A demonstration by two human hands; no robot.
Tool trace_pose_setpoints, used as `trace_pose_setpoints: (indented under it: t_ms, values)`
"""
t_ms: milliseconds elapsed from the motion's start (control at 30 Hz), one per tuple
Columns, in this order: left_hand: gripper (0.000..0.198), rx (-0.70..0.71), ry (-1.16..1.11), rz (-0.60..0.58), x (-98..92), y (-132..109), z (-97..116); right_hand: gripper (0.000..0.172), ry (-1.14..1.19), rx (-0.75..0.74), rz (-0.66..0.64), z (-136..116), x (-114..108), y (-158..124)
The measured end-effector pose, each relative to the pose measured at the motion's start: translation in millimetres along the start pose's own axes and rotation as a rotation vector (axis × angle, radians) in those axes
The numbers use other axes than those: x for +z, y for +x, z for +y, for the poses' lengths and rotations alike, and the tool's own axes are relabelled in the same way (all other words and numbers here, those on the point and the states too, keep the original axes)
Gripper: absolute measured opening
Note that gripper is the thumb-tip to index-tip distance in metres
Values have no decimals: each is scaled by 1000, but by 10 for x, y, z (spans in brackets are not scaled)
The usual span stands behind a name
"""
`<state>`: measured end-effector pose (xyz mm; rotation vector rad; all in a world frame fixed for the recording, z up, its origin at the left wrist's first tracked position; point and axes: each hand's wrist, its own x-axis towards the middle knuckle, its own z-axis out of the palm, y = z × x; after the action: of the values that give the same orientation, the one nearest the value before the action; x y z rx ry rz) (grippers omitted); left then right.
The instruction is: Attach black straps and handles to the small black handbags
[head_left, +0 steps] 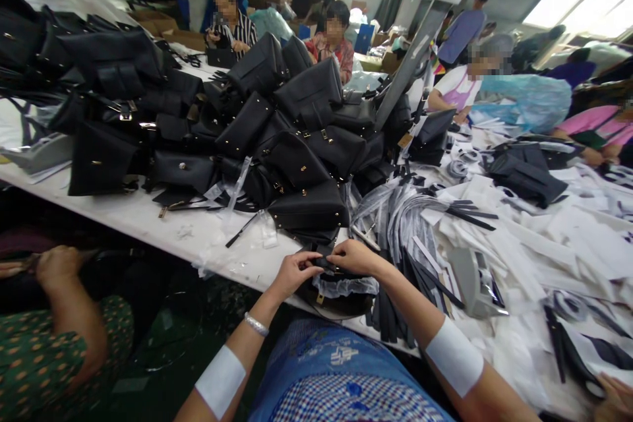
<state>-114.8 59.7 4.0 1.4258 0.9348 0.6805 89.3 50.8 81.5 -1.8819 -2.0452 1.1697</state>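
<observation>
Close to my body at the table edge, a black handbag (pixel 346 306) is held up, with clear plastic wrap (pixel 343 287) over part of it and a small gold-coloured metal fitting on its front. At its top, my left hand (pixel 295 271) pinches a short black strap (pixel 324 262) between thumb and fingers. My right hand (pixel 355 257) has its fingers closed on the other end of the same strap. The hands nearly touch, and their fingertips hide where the strap meets the bag.
A big heap of black handbags (pixel 257 125) fills the table's left and middle. Black straps in plastic (pixel 400 211), white paper strips (pixel 534 237) and a grey tape dispenser (pixel 472 283) lie to the right. A slanted metal post (pixel 410 66) rises beyond. Co-workers sit around; one arm (pixel 69 297) is close at left.
</observation>
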Motion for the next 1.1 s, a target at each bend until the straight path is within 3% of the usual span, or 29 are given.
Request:
trace_pose_setpoints:
  t_ms: [100, 300, 533, 633, 767, 933, 1100]
  values:
    - [42, 9, 41, 3, -3, -1, -13, 39, 50, 14, 26, 0, 76, -29]
    - [42, 2, 46, 0, 12, 22, -5, 32, -11, 37, 81, 28, 167, -31]
    - [40, 12, 53, -5, 24, 34, -3, 38, -90, -6, 121, -36, 276, 17]
    - [38, 12, 70, -15, 6, 35, 14, 41, -173, 23, 109, -71, 244, 1]
    - [40, -5, 80, 7, 18, 43, 12, 45, -380, 87, 186, -108, 199, -42]
    - [33, 27, -40, -16, 55, 43, 27, 44, -400, 36, 158, -204, 220, -69]
    - [40, -83, -206, -54, -35, 1, 89, 42, -342, -132, 274, -215, 208, -145]
